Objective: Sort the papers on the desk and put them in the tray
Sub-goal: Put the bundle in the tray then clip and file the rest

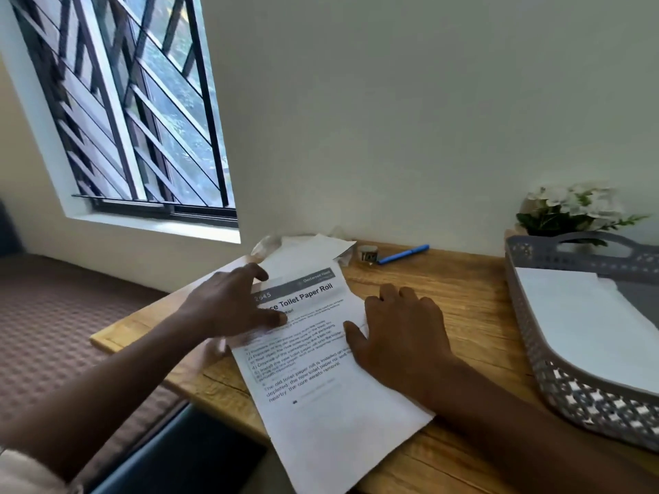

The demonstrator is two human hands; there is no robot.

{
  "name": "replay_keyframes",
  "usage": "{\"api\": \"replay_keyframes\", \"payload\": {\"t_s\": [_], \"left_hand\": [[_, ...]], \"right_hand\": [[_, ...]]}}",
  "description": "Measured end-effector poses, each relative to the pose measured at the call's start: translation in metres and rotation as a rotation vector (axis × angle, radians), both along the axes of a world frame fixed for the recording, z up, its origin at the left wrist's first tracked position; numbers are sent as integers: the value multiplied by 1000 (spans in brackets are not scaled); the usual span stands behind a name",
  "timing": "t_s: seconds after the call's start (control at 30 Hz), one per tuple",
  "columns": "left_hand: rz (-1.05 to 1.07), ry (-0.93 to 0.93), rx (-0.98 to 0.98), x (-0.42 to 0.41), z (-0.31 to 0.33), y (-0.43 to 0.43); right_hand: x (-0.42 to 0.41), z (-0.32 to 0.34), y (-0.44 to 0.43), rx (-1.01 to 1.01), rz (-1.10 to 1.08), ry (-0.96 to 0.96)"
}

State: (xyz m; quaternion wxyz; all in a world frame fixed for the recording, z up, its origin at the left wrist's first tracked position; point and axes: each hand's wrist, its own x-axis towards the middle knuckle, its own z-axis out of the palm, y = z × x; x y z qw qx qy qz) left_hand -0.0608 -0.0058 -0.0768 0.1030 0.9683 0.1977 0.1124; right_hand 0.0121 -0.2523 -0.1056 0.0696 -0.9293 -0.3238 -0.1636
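While the left hand (231,301) and right hand (399,336) lay flat, fingers apparently spread, on the printed sheet (321,390) by the desk's (449,279) left edge, sorting was underway, and the next move called for lifting it to the tray (556,379) at the right edge.

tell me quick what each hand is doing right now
Left hand: open, fingers spread on the printed sheet.
Right hand: open, flat on that sheet's right edge.

left forearm (107,383): bare, pale beige sleeve (18,472) | right forearm (535,433): bare
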Motion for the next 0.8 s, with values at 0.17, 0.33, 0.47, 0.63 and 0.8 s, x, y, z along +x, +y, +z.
{"api": "replay_keyframes", "payload": {"t_s": [0.17,0.33,0.47,0.63,0.8], "left_hand": [[-128,-352,170,10,17,-7],[-391,-358,568,29,14,-16],[-487,-158,559,37,-16,-20],[-584,-226,279,29,-28,-25],[-465,-176,122,41,-26,-28]], "right_hand": [[12,-7,-7,299,215,-49],[20,-13,-6,192,279,57],[23,-11,-8,377,227,0],[38,-14,-4,167,331,51],[41,-9,-2,-111,263,266]]}}
